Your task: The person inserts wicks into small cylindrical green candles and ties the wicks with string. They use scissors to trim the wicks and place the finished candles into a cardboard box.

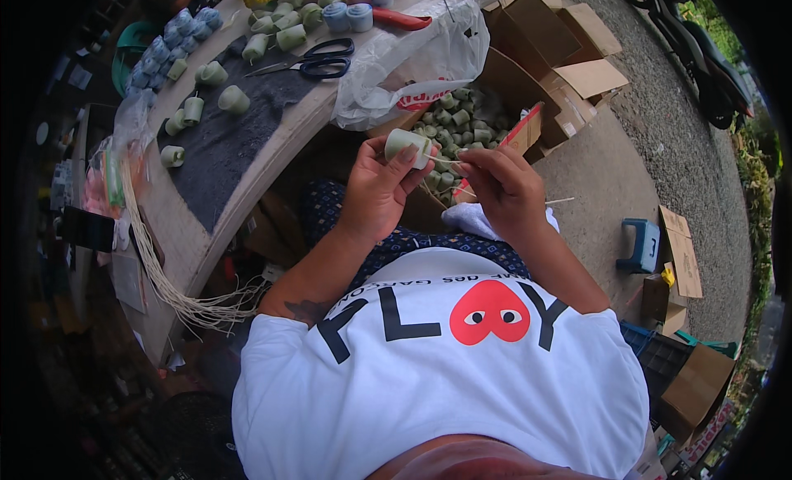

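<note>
My left hand [373,187] is closed around a small pale green candle [403,145], which lies tilted on its side between thumb and fingers. From its end facing right comes a thin cream wick [443,159]. The fingertips of my right hand [510,187] pinch that wick a short way from the candle. Both hands are raised above my lap, in front of an open cardboard box [509,74] with many similar green candles [469,121] heaped in it.
On the table [285,142] at left, a dark cloth [216,167] bears several green candles and black-handled scissors [326,61]. White cords [153,265] hang over its edge. A clear plastic bag [396,63] droops beside the box. A blue stool [639,245] stands at right.
</note>
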Motion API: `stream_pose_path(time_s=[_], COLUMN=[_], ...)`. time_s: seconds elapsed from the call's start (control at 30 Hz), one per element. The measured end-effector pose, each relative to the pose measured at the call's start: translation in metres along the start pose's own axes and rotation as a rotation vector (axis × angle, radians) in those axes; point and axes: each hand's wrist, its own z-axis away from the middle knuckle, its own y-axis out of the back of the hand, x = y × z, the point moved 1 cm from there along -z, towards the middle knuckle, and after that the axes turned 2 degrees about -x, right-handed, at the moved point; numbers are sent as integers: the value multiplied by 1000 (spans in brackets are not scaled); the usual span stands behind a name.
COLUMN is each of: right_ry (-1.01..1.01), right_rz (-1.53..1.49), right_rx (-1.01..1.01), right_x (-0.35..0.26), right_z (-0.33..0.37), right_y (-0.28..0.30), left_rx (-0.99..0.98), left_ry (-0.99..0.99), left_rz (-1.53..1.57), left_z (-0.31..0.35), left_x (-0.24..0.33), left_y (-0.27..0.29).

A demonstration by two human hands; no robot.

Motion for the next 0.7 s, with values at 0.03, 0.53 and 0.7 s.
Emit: stream_pose_path(time_s=[0.03, 0.53, 0.7], right_ry=[8, -59, -74], right_rz=[-4, -112, -149], right_rx=[-13, -234, -230], right_x=[1, -2, -1], right_z=[0, -1, 0], right_y=[-1, 8, 7], left_rx=[-6, -39, -108], left_ry=[2, 42, 59], left_rz=[0, 66, 28], left_z=[0, 1, 2], left_x=[-1, -1, -4], left_y=[-1, -5, -3])
